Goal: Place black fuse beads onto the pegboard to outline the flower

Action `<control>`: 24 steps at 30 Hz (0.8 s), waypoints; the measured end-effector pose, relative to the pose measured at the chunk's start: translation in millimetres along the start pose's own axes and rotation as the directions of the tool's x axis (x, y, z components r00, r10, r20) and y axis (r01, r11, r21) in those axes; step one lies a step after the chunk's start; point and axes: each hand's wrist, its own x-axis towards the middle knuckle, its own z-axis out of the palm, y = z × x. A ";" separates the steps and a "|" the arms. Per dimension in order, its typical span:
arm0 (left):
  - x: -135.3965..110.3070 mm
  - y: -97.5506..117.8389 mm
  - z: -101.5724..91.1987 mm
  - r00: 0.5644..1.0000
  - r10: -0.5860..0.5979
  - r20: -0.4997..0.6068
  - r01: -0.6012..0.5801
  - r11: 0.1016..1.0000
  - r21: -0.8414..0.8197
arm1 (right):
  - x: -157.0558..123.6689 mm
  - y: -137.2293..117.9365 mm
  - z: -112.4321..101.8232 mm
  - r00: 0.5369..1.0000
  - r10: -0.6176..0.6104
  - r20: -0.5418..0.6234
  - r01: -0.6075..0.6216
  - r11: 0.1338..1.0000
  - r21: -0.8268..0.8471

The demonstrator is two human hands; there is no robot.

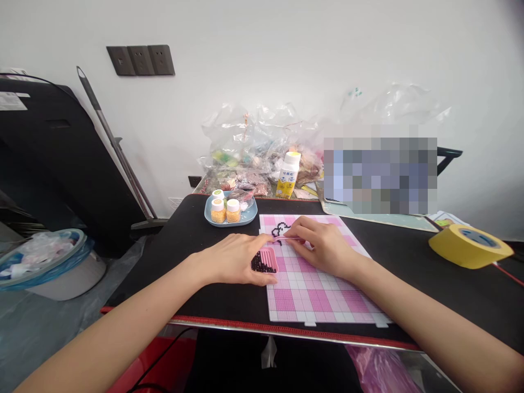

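Observation:
A pink-and-white checked pegboard [319,295] lies on the black table mat [409,256], with a small outline of black beads [280,229] near its far left corner. My left hand [235,259] rests at the board's left edge, its fingers curled round a small pink tray [265,261] that holds black beads. My right hand [323,245] lies on the board and pinches a thin pink tool [282,238], whose tip points at the bead outline. Both thumbs nearly meet over the board.
A blue dish [249,215] with three small bead jars stands behind the board. Further back are a white bottle [289,174] and clear plastic bags [254,153]. A yellow tape roll [469,245] lies at the right. A lined bin [45,262] stands on the floor, left.

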 end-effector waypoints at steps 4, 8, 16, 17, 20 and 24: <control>0.6 -1.5 1.0 1.000 0.020 -0.003 -0.020 1.000 -0.003 | -0.5 0.9 0.5 1.000 -0.004 0.005 0.004 1.000 0.002; 1.1 -2.1 1.2 1.000 0.026 -0.010 -0.026 0.999 -0.024 | -0.8 1.2 1.0 1.000 -0.003 0.007 0.003 1.000 -0.002; 1.2 -1.0 0.4 1.000 0.023 -0.007 -0.023 0.999 -0.033 | 0.0 0.6 -1.0 1.000 -0.008 0.004 0.008 1.000 0.015; 1.0 -0.5 -0.2 1.000 0.013 -0.004 -0.013 1.000 -0.028 | 0.3 0.2 -1.6 1.000 -0.006 -0.001 0.006 1.000 0.022; 0.0 1.6 -2.3 0.999 -0.044 0.008 0.044 0.999 -0.021 | 1.1 -1.3 -3.2 0.999 0.006 -0.031 -0.004 0.999 0.048; -1.0 3.5 -4.4 0.998 -0.068 0.006 0.069 0.997 -0.040 | 1.4 -3.7 -4.7 0.997 -0.011 -0.079 0.018 0.995 0.095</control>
